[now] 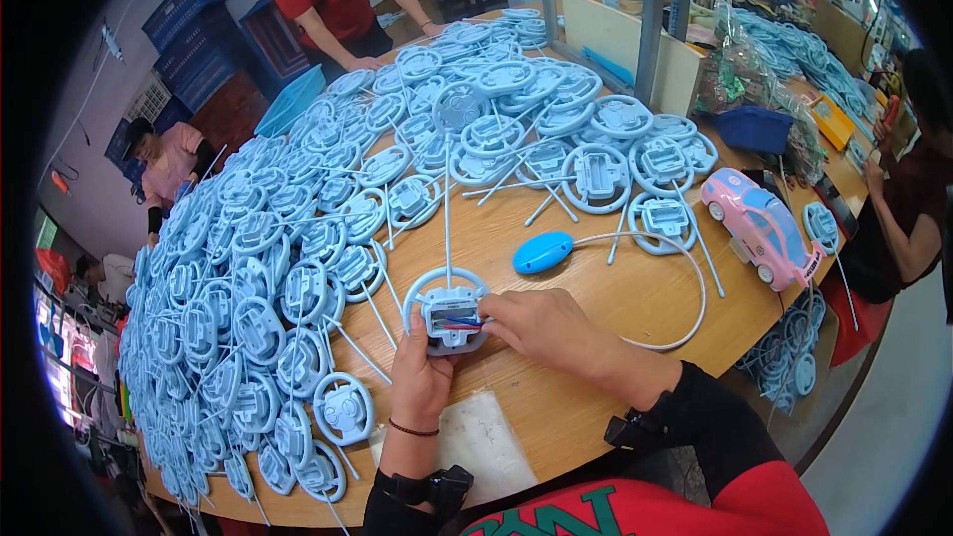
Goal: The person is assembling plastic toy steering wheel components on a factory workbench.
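My left hand [421, 382] is closed around the lower left of a light blue toy steering wheel [447, 284], a remote-control shell with a long thin antenna pointing away from me. Its open compartment faces up. Inside it lie thin red and blue strips [461, 324], perhaps wires, that run toward my right fingertips. My right hand [552, 332] reaches in from the right with its fingers pinched together at the wheel's right side. What sits between those fingers is hidden. A white sheet [481, 444] lies on the table beneath my hands.
Many similar light blue wheels [253, 318] are heaped along the left and far side. Right of my hands lie a blue oval device [543, 253] with a pale cable and a pink toy car [759, 223]. A co-worker in red [333, 0] leans over the table's far side.
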`<state>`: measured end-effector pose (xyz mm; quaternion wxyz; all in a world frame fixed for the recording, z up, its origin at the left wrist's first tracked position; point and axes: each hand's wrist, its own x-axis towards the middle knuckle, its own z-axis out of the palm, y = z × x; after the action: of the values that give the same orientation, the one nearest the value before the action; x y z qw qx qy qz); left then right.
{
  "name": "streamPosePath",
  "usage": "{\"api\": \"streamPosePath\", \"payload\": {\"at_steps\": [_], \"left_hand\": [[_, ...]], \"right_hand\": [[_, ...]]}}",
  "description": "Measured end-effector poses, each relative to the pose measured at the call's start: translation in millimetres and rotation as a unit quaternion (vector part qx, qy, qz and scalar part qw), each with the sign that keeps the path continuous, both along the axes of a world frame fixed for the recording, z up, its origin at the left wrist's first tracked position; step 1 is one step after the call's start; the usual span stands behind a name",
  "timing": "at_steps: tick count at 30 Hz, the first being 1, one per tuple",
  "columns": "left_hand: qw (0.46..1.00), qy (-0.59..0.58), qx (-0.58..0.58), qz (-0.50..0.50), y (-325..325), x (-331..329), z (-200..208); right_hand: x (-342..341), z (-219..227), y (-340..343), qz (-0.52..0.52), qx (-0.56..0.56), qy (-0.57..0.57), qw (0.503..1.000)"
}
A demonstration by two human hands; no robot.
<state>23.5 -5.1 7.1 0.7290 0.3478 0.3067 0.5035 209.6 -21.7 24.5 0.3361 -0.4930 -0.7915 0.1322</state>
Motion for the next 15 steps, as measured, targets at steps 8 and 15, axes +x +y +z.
{"api": "streamPosePath", "payload": {"at_steps": [8, 15], "left_hand": [[0.999, 0.011, -0.034, 0.000, 1.4, -2.9, -2.4], [0.999, 0.002, -0.042, -0.011, 2.1, -5.6, -6.5]], "right_hand": [[5.8, -1.2, 1.6, 0.089, 0.084, -0.060, 0.991], [7.1, 2.2, 0.5, 0.083, 0.062, -0.080, 0.991]]}}
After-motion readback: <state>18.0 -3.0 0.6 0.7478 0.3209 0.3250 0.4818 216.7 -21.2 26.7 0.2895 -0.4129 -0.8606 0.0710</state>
